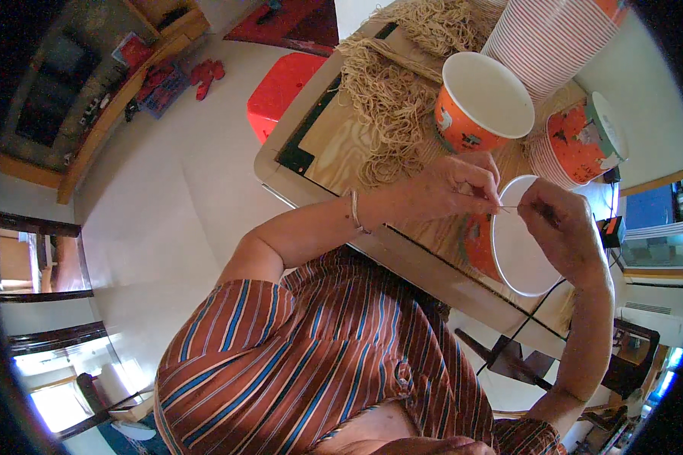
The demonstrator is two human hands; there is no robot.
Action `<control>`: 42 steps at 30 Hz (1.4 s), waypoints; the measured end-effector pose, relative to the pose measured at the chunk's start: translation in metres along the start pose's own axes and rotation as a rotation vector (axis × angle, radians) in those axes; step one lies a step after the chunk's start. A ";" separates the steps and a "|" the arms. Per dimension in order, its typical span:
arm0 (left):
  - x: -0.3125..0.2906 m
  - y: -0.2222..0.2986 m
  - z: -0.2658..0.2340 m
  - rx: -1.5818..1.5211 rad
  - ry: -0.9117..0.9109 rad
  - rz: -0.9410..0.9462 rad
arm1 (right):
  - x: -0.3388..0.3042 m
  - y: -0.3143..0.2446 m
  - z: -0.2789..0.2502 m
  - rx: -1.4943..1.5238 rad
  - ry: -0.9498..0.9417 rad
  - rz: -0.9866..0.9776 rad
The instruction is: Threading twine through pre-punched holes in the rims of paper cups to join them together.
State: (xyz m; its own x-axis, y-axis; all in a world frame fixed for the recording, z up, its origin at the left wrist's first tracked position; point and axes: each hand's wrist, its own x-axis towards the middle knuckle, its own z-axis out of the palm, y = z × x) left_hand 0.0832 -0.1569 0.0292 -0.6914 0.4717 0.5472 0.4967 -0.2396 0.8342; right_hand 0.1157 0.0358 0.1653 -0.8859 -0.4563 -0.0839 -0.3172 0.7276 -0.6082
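A thin strand (511,207) is stretched between my two hands. My left hand (467,186) pinches one end of it between thumb and fingers, and a pale bracelet is on that wrist. The other end goes into the closed fingers of my right hand (560,224). Just below them stands an orange paper tub (482,246) with a white inside, its mouth turned toward my right hand. I cannot make out anything in it. Beside my left hand, a heap of tangled beige strings (391,114) covers part of the wooden tabletop (338,155).
Another orange paper tub (470,125) stands upright beyond my left hand. Behind it rises a tall leaning stack of tubs (550,45), with a shorter stack (569,148) on the right. A red stool (277,95) is beside the table's left edge. A black cable (524,322) hangs at the near edge.
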 end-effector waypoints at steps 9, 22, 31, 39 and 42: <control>0.001 -0.008 -0.003 0.036 -0.047 0.195 | -0.003 -0.020 0.002 0.159 0.109 -0.046; -0.030 -0.016 0.025 -0.870 0.239 -0.472 | -0.007 -0.015 -0.001 0.107 0.111 0.066; -0.009 0.019 -0.004 0.115 0.469 -0.215 | -0.010 -0.014 0.000 0.124 0.108 0.062; -0.007 0.021 0.006 0.628 0.145 0.328 | -0.009 -0.018 -0.001 0.108 0.080 0.037; -0.011 0.015 0.006 0.598 0.135 0.269 | -0.010 -0.016 0.000 0.100 0.088 0.051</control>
State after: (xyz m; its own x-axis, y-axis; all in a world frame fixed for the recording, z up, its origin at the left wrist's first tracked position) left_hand 0.1014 -0.1607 0.0351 -0.5430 0.3419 0.7669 0.8394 0.1961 0.5069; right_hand 0.1300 0.0291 0.1754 -0.9276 -0.3702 -0.0498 -0.2396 0.6921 -0.6809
